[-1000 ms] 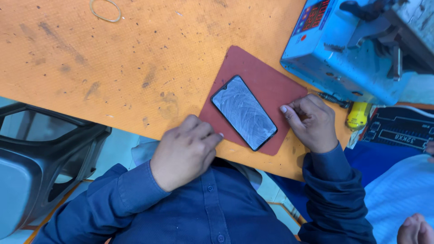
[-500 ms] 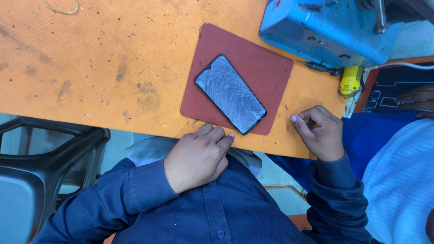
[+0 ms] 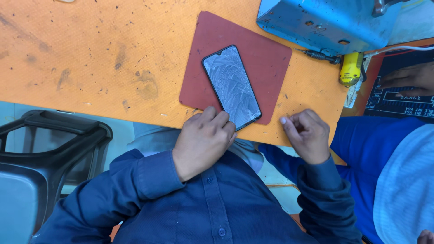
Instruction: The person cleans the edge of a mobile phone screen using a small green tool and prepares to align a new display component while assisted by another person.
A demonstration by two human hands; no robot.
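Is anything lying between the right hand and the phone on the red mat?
Nothing visible does. The right hand rests on bare orange table just off the red mat, with open mat edge between it and the phone. The left hand touches the phone's near end.

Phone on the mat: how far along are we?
Done: the phone lies flat on the red mat, its glass smeared and streaky. In hand: the left hand rests at its near end; the right hand pinches something too small to tell. Left: apparently cleaning the smeared glass.
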